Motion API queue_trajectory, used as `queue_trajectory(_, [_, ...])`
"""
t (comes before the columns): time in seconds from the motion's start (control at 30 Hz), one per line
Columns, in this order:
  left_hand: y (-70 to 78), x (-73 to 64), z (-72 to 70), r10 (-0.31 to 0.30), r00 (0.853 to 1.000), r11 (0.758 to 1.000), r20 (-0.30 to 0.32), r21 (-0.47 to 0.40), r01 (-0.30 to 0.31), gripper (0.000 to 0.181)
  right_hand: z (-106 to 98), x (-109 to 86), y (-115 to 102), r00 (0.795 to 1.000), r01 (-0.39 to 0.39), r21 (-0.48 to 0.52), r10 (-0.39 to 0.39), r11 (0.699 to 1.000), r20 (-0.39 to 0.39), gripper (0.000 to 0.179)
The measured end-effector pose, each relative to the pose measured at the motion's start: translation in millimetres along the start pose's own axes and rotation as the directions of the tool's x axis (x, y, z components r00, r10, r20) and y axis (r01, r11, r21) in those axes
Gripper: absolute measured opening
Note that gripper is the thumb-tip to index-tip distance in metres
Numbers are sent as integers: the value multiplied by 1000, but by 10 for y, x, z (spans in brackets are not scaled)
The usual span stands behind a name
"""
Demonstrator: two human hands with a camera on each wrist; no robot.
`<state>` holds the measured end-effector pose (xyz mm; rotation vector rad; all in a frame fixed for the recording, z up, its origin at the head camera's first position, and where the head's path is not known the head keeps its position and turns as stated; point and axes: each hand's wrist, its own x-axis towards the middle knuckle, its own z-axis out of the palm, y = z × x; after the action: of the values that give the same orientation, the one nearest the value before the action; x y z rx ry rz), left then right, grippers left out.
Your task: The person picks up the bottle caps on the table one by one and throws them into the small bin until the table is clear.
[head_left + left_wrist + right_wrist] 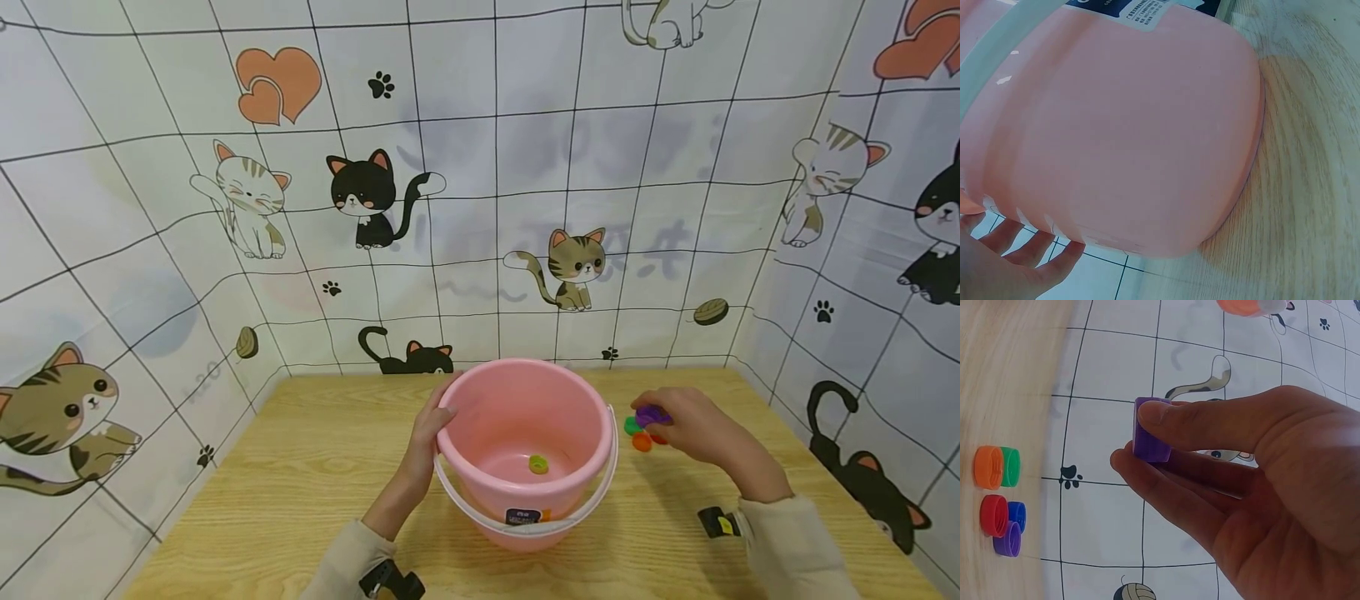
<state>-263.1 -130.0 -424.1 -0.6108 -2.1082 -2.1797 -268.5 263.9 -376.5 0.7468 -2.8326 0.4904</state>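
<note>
A pink bucket with a white handle stands upright on the wooden table. My left hand holds its left side, thumb over the rim; in the left wrist view the fingers lie along the outer wall. Inside, on the bucket's bottom, lies a yellow-green bottle cap. To the right of the bucket, my right hand pinches a purple bottle cap between thumb and fingers, above the table. Below it are an orange cap, a green cap and a red cap.
Beside the red cap lie a blue cap and another purple cap. A white cloth with grid lines and cartoon cats hangs behind the table and along both sides.
</note>
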Motion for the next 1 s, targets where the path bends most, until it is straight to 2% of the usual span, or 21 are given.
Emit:
queue_trajectory(0.33, [5,5,-4,5,1000,1000,-3,10,-5,58,-118,73,-94,1000,1,37,-2,999,12,24])
queue_trajectory(1.0, [-10,3,-11,-10,1000,1000,-13,-3,10,56,-294,241,-211,999,-16,-5,16,1000,28,29])
